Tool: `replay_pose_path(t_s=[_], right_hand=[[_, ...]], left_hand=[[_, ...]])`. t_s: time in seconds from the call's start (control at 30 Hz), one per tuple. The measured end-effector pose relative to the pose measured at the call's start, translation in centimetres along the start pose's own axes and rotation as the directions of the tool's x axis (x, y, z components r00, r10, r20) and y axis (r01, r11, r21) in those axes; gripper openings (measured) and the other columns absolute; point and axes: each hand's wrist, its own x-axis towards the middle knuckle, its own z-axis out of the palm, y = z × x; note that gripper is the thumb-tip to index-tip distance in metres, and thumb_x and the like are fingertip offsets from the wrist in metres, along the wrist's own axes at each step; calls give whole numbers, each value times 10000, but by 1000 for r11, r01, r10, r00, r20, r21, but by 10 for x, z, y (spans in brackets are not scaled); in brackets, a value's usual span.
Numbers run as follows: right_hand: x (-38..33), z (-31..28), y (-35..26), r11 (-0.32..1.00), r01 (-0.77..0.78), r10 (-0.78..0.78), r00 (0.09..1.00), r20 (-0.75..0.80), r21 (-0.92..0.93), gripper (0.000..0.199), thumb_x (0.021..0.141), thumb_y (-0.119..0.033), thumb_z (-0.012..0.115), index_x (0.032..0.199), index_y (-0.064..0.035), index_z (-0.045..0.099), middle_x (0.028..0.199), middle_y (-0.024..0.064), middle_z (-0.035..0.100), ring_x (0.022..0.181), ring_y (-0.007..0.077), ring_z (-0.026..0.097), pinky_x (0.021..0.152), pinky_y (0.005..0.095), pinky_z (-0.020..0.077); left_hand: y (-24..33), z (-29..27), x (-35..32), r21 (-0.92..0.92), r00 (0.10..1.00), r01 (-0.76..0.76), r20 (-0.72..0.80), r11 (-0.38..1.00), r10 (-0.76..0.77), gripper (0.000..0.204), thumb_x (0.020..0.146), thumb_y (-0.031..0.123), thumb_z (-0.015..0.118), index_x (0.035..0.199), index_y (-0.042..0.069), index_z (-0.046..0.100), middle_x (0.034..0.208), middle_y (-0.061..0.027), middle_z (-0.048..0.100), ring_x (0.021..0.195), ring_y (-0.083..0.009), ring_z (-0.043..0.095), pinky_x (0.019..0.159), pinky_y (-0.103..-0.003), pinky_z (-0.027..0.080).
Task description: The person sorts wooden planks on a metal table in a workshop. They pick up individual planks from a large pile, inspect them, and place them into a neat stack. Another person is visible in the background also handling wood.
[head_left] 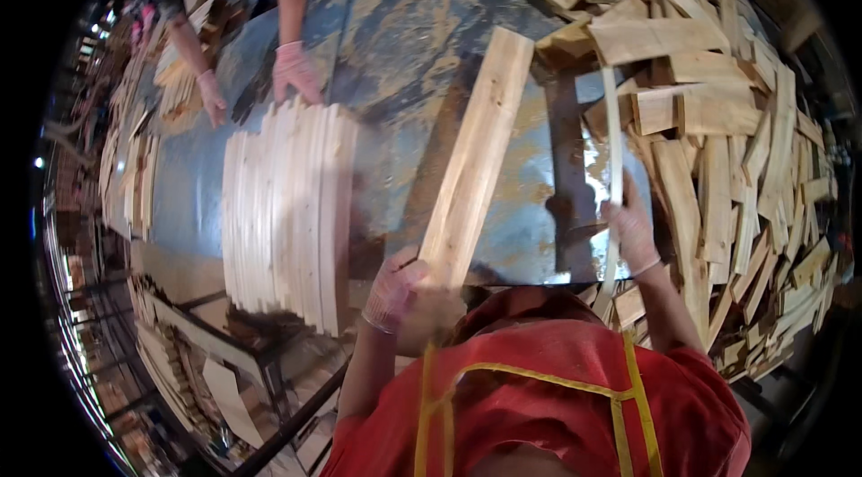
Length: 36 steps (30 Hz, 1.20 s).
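Note:
My left hand (395,287), in a pale glove, is closed around the near end of a wooden board (480,145). The board tilts up and to the right over the table, its broad knotted face showing. On the right, my right hand (634,230) grips another wooden board (614,145) low on its length. That second board is seen edge-on as a thin pale strip. Left of my left hand, a row of pale boards (287,207) is packed side by side at the table's near edge.
The worn blue-grey table (386,55) is streaked with sawdust. A large loose heap of boards (709,109) covers the right side. Across the table, a co-worker's gloved hand (296,73) touches the packed row's far end; the other hand (211,98) hovers nearby. A metal frame (269,360) stands below left.

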Motion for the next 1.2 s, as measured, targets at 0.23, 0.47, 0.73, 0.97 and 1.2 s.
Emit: replay_pose_path(t_s=[0.23, 0.47, 0.73, 0.97, 1.2], right_hand=[[-52, 192, 64, 750, 358, -85, 886, 456, -556, 790, 870, -195, 651, 1574, 37, 381, 1328, 335, 624, 1189, 479, 617, 1062, 480, 492], [-102, 400, 34, 858, 257, 130, 729, 672, -445, 519, 930, -241, 684, 1333, 51, 535, 1262, 274, 700, 1225, 409, 657, 1048, 450, 524], [-76, 332, 39, 938, -313, -1, 429, 903, 150, 466, 953, -112, 739, 1387, 29, 643, 1347, 180, 711, 1212, 249, 673, 1084, 385, 523], [74, 175, -136, 961, 270, -229, 901, 370, -65, 611, 960, -237, 767, 1491, -14, 565, 1357, 139, 693, 1257, 258, 636, 1123, 405, 472], [275, -106, -183, 455, 332, -430, 895, 123, -826, 937, 902, -308, 801, 1672, -84, 317, 1444, 169, 642, 1355, 325, 574, 1191, 435, 405]], left_hand=[[33, -43, -76, -443, 903, -155, -426, 883, -55, 409, 971, 159, 627, 1314, -54, 690, 1170, -58, 725, 1103, -137, 644, 997, -305, 493], [19, -92, -146, -435, 775, -174, -614, 884, -149, 327, 962, 111, 638, 1248, -38, 691, 1020, -15, 697, 866, -103, 628, 786, -270, 519], [-8, -53, -106, -224, 919, -107, -395, 969, 10, 445, 942, 246, 649, 1288, -30, 699, 1165, -162, 713, 1082, -265, 663, 963, -375, 520], [0, -70, -31, 723, 705, 562, -673, 402, 224, 965, 739, 381, 875, 1531, 11, 465, 1577, -272, 456, 1462, -481, 419, 1177, -594, 369], [4, -86, -14, 771, 749, 607, -636, 192, 187, 854, 796, 401, 817, 1521, 98, 484, 1499, -189, 499, 1427, -396, 452, 1160, -537, 395]])
